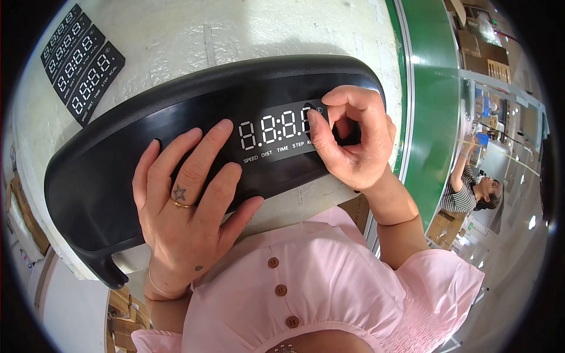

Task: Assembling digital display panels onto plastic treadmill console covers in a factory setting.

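Right hand has thumb + index curled round into a near-closed ring at the right end of the black display label, tips only slightly apart afaict; tbh the thumb covers that corner, so can't tell if there's film pinched in there or if they're just hovering by it. Left hand is spread out flat-ish w/ nothing gripped, fingers over the glossy face of the curved black housing, just left of the label. Label itself is on that face, right of centre, between the two hands, white digit shapes facing up. Imo the left hand's in a decent spot: use it to steady the housing, but keep weight off the label until it's lined up. For the right, I'd work the corner w/ a light pinch, edge only, bc a hard squeeze could crease the film or leave prints on the digits. Check the long edges run parallel to the housing's own curve before pressing anything, then smooth from one end to the other so air gets out, rather than dabbing randomly. Also fwiw, the spare labels on the pale worktop are well clear of both hands, so leave 'em there.
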The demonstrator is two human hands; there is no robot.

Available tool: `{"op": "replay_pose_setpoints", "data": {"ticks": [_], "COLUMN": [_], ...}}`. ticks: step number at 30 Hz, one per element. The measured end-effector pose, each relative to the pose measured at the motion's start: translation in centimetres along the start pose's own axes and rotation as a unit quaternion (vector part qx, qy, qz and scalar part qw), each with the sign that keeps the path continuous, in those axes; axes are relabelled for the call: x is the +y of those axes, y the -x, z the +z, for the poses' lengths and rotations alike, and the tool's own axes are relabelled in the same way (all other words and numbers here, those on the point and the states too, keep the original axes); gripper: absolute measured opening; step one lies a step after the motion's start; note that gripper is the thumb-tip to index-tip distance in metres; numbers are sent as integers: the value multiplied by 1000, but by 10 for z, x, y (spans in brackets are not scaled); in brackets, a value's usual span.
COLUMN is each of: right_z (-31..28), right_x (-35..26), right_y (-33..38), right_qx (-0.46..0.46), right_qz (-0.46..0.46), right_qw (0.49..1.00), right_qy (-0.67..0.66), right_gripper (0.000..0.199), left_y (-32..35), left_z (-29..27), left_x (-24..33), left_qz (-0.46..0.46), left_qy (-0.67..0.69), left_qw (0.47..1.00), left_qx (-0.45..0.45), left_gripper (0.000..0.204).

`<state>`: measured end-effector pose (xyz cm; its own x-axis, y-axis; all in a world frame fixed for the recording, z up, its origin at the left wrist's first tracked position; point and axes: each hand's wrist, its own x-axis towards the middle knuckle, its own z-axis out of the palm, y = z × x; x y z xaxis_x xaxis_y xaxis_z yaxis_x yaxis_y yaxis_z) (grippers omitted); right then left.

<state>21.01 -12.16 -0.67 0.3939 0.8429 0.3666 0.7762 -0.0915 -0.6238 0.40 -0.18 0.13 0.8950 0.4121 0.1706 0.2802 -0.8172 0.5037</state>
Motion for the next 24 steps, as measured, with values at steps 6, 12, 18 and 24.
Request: {"op": "replay_pose_setpoints", "data": {"ticks": [6,12,18,24], "right_z": [-1,1,1,3], "right_x": [1,3,1,4], "right_y": [1,0,-1,-2], "right_qx": [8,9,-11,-12], "right_qz": [-21,-40,-28,-47], "right_qw": [999,998,999,998], "right_qy": [-31,-38,-20,-34], "right_gripper": [25,23,23,23], "left_y": [0,0,1,1], "left_z": [0,0,0,-1], "left_x": [-1,-1,-2,-2], "left_qz": [-2,-5,-4,-7], "left_qy": [0,3,2,4], "left_qw": [1000,1000,1000,1000], "left_qx": [-6,-12,-14,-19], "left_gripper": [37,38,38,38]}}
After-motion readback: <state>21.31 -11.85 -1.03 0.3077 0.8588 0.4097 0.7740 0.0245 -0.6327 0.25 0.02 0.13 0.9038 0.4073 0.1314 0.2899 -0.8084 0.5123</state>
